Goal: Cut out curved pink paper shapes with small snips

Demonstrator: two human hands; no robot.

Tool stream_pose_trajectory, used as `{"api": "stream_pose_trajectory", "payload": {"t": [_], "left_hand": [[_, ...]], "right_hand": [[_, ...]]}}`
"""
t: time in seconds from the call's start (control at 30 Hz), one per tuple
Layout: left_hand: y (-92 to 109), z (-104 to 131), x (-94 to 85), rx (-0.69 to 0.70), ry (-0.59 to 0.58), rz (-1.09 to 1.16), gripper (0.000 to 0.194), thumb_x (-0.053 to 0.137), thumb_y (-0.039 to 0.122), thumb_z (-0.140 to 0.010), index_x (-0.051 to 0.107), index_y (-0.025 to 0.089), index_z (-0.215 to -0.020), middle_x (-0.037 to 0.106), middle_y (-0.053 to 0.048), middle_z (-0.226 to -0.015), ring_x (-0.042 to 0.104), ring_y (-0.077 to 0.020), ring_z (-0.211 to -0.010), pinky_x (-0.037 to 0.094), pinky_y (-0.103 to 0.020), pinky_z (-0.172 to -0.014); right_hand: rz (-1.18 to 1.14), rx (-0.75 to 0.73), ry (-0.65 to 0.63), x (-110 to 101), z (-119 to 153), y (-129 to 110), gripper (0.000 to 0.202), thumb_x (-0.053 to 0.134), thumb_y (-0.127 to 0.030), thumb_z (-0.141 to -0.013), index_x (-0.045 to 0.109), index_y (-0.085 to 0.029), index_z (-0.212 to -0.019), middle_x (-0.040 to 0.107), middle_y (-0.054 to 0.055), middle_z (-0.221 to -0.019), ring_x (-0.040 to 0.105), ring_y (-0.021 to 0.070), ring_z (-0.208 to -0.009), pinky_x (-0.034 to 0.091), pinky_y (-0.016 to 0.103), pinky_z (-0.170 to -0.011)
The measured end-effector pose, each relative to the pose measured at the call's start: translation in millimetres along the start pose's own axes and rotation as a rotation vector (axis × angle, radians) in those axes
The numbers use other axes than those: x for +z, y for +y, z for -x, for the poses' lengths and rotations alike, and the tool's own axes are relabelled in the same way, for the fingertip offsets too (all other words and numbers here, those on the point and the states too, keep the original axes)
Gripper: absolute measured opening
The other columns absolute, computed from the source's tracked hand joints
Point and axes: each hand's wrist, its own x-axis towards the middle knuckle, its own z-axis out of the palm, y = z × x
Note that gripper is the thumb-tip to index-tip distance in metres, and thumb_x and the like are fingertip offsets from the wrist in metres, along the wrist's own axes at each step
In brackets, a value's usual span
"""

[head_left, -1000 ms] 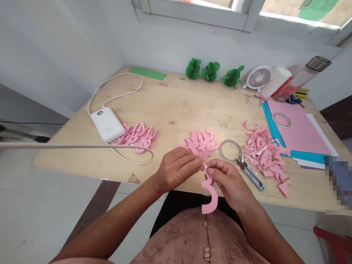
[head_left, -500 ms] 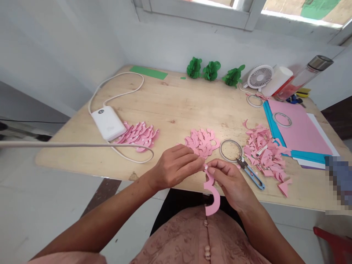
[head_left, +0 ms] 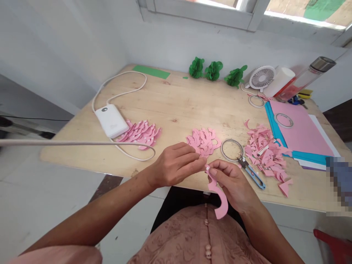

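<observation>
Two hands of yours meet in the head view at a curvy pink paper strip (head_left: 222,204), which hangs past the bench's near edge. Your right hand (head_left: 238,187) has its fingers pinched on the strip; your left hand (head_left: 176,167) brings its fingers to the top end, though you can't tell whether they grip. The white power bank (head_left: 112,121) bears faint marks too small to read. Your pale wooden bench (head_left: 176,99) carries pink cut-outs (head_left: 202,142), pink scraps (head_left: 266,152), blue-handled snips (head_left: 254,175) and three green paper shapes (head_left: 213,71). Behind it stand a white wall (head_left: 170,40) and a window (head_left: 203,14), above a tiled floor (head_left: 57,198).
</observation>
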Motion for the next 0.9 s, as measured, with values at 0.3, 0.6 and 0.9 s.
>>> {"api": "stream_pose_trajectory", "payload": {"t": [0.3, 0.6, 0.9], "left_hand": [[-2.3, -3.8, -5.1, 0.067, -0.005, -0.01, 0.013, 0.061, 0.013, -0.08, 0.057, 0.016, -0.092, 0.068, -0.004, -0.071, 0.063, -0.0163, -0.065, 0.05, -0.03, -0.061], [-6.7, -5.3, -10.0, 0.137, -0.042, -0.005, 0.013, 0.06, 0.018, -0.082, 0.057, 0.016, -0.094, 0.068, -0.004, -0.07, 0.063, -0.0164, -0.065, 0.051, -0.03, -0.062], [-8.7, -7.1, -13.4, 0.177, -0.098, -0.027, 0.009, 0.052, 0.018, -0.086, 0.059, 0.02, -0.091, 0.066, -0.003, -0.07, 0.063, -0.0161, -0.066, 0.052, -0.03, -0.06]], "right_hand": [[0.007, -0.02, -0.009, 2.1, 0.9, 0.4, 0.016, 0.068, -0.032, -0.076, 0.065, -0.017, -0.079, 0.054, -0.002, -0.066, 0.046, 0.0092, -0.059, 0.037, 0.021, -0.056], [-0.008, 0.036, -0.032, 0.5, 2.8, -0.3, 0.017, 0.069, -0.034, -0.074, 0.064, -0.018, -0.077, 0.056, -0.003, -0.063, 0.047, 0.0081, -0.055, 0.035, 0.021, -0.053], [-0.006, 0.03, -0.037, 2.9, 1.8, -0.4, 0.017, 0.067, -0.034, -0.076, 0.062, -0.018, -0.074, 0.054, -0.003, -0.062, 0.045, 0.0086, -0.055, 0.034, 0.022, -0.052]]}}
